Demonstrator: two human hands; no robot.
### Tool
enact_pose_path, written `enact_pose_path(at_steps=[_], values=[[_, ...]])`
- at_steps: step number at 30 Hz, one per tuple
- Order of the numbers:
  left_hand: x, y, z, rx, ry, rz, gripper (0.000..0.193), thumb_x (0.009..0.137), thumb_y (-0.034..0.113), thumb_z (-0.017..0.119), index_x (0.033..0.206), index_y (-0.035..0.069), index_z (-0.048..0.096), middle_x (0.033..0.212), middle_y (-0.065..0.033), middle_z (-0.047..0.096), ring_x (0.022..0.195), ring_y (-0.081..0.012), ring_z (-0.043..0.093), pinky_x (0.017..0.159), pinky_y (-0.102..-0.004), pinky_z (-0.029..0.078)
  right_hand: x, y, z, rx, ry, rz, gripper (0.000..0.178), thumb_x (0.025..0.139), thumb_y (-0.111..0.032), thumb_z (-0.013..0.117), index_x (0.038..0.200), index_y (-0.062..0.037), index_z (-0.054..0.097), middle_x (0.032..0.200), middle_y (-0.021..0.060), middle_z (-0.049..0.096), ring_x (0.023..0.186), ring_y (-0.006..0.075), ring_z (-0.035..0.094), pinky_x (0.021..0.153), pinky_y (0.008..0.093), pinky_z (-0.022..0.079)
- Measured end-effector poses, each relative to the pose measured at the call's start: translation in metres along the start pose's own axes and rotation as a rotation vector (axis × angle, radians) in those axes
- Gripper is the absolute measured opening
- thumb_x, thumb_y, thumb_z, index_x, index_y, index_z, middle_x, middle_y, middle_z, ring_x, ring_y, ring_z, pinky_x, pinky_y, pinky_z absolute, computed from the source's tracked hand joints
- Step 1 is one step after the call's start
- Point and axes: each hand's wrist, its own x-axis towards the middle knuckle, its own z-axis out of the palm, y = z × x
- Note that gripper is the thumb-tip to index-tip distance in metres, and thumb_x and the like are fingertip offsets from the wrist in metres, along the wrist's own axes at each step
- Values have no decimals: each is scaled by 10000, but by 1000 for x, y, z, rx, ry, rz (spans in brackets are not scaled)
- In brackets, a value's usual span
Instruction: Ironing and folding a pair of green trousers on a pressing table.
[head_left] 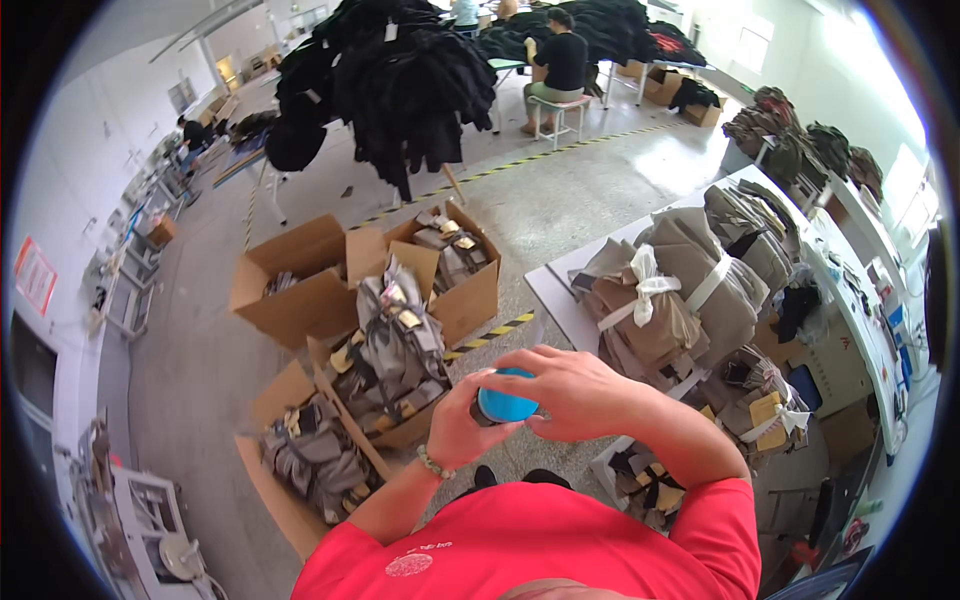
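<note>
In front of my chest I hold a bottle with a round bright blue cap [508,398]; its darker body shows only in part. My left hand [462,418], with a beaded bracelet at the wrist, is wrapped round the bottle's side. From the right, my right hand [578,392] reaches over, its fingers bent across the top and edge of the blue cap. The lower part of the bottle is hidden by my hands.
Open cardboard boxes [290,290] of bundled grey garment pieces stand at the left. To the right, tied stacks of cloth [690,290] lie on a white table [560,300]. Dark garments [400,80] are heaped beyond, and a person [560,65] sits on a stool at the back.
</note>
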Motion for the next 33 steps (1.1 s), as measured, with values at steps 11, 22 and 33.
enact_pose_path(at_steps=[11,22,33], values=[[204,-95,-6,-15,-26,36,717,690,173,932,1306,35,594,1219,-157,686,1129,-316,698,945,-385,555,141,137,-64,-255,-171,167,684,833,-345,772,1422,-101,523,1188,146,670,993,338,702,806,433,565],[392,-167,-16,-144,-15,49,679,709,181,946,1287,59,611,1194,-114,697,1100,-225,693,945,-366,545,256,289,-127,-195,-216,517,741,842,-460,777,1411,-53,533,1220,165,701,994,330,727,790,442,569],[575,-271,-46,-196,-219,119,717,729,241,952,1316,45,589,1200,-124,686,1100,-223,697,932,-351,552,368,421,-165,-174,-152,307,831,847,-381,796,1537,-113,417,1398,160,585,1150,337,665,883,442,566]])
